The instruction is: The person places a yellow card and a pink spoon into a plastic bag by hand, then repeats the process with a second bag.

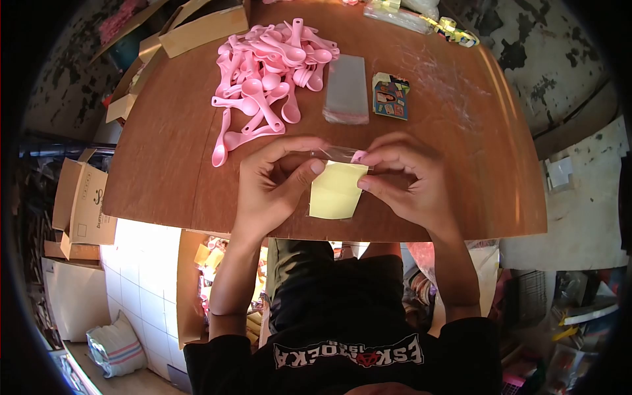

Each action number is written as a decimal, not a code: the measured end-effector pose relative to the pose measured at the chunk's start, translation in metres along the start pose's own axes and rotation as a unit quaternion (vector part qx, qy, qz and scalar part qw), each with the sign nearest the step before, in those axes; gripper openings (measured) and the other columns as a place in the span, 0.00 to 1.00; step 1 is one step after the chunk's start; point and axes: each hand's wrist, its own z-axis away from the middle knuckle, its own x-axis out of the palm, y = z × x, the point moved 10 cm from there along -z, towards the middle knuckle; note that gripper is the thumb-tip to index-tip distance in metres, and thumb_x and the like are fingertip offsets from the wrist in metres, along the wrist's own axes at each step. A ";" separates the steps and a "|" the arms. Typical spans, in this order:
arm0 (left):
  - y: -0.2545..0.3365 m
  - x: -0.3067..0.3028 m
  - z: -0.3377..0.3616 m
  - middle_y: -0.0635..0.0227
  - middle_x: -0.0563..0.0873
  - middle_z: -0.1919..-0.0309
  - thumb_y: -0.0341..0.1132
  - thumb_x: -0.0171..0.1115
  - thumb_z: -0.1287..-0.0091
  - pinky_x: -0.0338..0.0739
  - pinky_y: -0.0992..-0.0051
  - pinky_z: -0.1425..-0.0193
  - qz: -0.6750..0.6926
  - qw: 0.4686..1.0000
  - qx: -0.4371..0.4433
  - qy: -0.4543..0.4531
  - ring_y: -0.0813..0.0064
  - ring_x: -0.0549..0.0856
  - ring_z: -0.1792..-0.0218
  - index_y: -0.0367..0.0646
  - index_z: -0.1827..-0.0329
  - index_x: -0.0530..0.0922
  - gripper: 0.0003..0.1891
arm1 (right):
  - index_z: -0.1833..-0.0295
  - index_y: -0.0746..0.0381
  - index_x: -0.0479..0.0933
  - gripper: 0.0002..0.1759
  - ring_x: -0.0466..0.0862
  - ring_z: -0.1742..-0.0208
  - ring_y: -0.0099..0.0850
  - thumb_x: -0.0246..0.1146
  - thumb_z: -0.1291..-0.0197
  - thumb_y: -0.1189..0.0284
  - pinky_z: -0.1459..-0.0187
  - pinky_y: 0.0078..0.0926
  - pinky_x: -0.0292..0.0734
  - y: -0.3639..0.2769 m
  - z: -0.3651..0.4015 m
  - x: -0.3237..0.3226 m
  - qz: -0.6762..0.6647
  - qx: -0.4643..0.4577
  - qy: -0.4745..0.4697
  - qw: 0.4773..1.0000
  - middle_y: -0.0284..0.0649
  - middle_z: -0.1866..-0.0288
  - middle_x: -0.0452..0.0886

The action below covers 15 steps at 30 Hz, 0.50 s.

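Close to the table's front edge, a clear plastic bag (339, 153) with a pale yellow card (336, 192) in it is held between both hands. My left hand (276, 181) pinches the bag's left side, its thumb at the card's upper corner. On the opposite side, my right hand (411, 178) is closed on the bag's right edge. A small pink piece (359, 157) shows at its fingertips; most of it is hidden. Beyond the hands lie a heap of pink plastic measuring spoons (268, 69), a stack of clear bags (346, 85) and a stack of printed cards (391, 97).
The brown wooden table (164, 151) has a curved far side. Open cardboard boxes (204, 29) stand at its back left, and another box (91, 201) sits lower left. Plastic packets (398, 16) lie at the far edge. A thin clear wrapper (444, 82) rests on the right.
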 end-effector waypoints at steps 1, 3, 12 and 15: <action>0.003 0.001 0.002 0.57 0.86 0.55 0.19 0.67 0.39 0.82 0.80 0.55 0.000 1.000 -0.001 0.000 0.77 0.86 0.55 0.33 0.44 0.77 0.19 | 0.56 0.66 0.81 0.11 0.85 0.53 0.29 0.70 0.46 0.83 0.53 0.25 0.83 0.000 0.001 0.000 -0.001 0.001 0.001 1.000 0.39 0.55 0.82; 0.019 0.003 0.013 0.59 0.84 0.53 0.17 0.69 0.42 0.83 0.80 0.55 -0.038 0.999 0.027 0.007 0.76 0.87 0.57 0.33 0.39 0.73 0.26 | 0.57 0.70 0.80 0.11 0.85 0.53 0.31 0.69 0.46 0.86 0.52 0.25 0.85 -0.001 0.003 0.006 -0.052 0.001 -0.023 0.998 0.42 0.54 0.78; 0.006 -0.051 0.127 0.59 0.88 0.59 0.21 0.69 0.43 0.84 0.73 0.61 -0.423 0.882 -0.113 -0.176 0.63 0.89 0.63 0.41 0.54 0.84 0.14 | 0.61 0.67 0.83 0.05 0.85 0.64 0.27 0.67 0.44 0.78 0.62 0.23 0.77 -0.002 -0.063 -0.016 0.211 -0.018 -0.132 0.968 0.39 0.67 0.85; -0.030 -0.118 0.160 0.59 0.88 0.59 0.20 0.66 0.40 0.84 0.75 0.61 -0.394 0.889 -0.219 -0.076 0.69 0.89 0.61 0.37 0.52 0.83 0.13 | 0.61 0.65 0.83 0.05 0.84 0.64 0.27 0.66 0.43 0.77 0.62 0.25 0.77 0.038 -0.084 -0.021 0.289 0.006 -0.146 0.946 0.39 0.66 0.85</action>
